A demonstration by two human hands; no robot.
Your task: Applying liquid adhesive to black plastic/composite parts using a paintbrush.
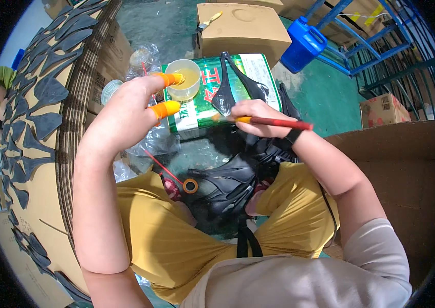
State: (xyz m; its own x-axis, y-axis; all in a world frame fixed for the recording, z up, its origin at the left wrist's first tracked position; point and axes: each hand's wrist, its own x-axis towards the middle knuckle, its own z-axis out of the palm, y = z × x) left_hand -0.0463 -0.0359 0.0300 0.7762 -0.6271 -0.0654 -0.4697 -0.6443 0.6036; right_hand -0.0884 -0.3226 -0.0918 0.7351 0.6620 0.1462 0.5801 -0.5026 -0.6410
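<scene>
My left hand (135,110), with orange covers on two fingers, is at the left side of a clear plastic cup (195,72) of yellowish liquid. Its covered fingertips are spread apart, one overlapping the cup in view; whether it touches is hard to tell. In my right hand (258,114) is a slim brush (279,122) with a red handle, its tip blurred and pointing left. Just beyond the brush lies a glossy black forked piece (222,97) on a green printed box-shaped container (209,117). The cup stands on that container too.
Many flat black pieces (45,126) lie on stacked cardboard at left. Dark parts (227,179) and a tape roll (190,186) are on the floor between my legs. Ahead are a carton (248,36) bearing another brush (210,20), and a blue jerrycan (303,46). An open carton (397,174) is right.
</scene>
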